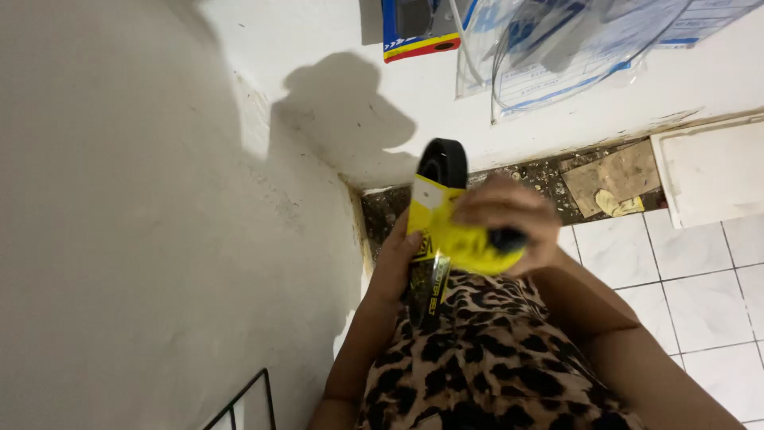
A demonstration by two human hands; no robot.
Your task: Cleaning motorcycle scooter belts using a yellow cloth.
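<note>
A black rubber belt [443, 163] wrapped in a yellow cardboard sleeve [446, 231] is held in front of me at mid-frame. My left hand [398, 259] grips the sleeve's lower left edge from below. My right hand [509, 213] closes over the sleeve's right side, fingers curled around it. The belt's black loop sticks up above the sleeve. My leopard-print clothing [485, 358] fills the frame below the hands.
A white wall [143, 199] stands on the left. On the wall ahead hang clear plastic bags [557, 48] and a blue-and-yellow packet [418, 32]. White floor tiles [700, 279], a cardboard scrap [613, 179] and a white panel [708, 171] lie at right.
</note>
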